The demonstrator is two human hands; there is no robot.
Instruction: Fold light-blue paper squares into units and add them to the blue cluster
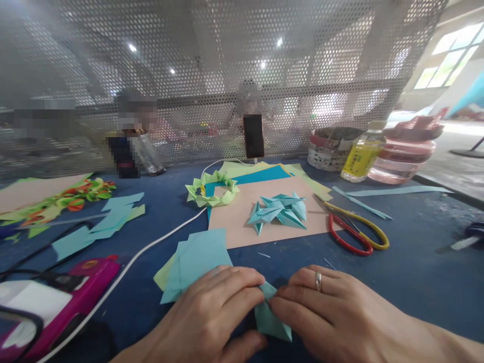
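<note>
Between my two hands at the near edge of the view lies a partly folded piece of light blue paper (273, 320). The fingers of my left hand (212, 310) press on its left side. From the right, my right hand (333, 310), with a ring on one finger, pinches the paper along a crease. Part of the paper is hidden under the fingers. Just beyond my left hand rests a stack of light blue paper sheets (204, 252). Several folded light blue pieces (280, 209) sit on a pale pink sheet (234, 227).
Scissors (357, 232) with red and yellow handles lie at right. Behind them stand a yellow-labelled bottle (361, 156) and a pink bottle (403, 154). A green folded paper ring (214, 202) sits mid-table. A white cable (147, 247) crosses the left side, near a magenta device (93, 282).
</note>
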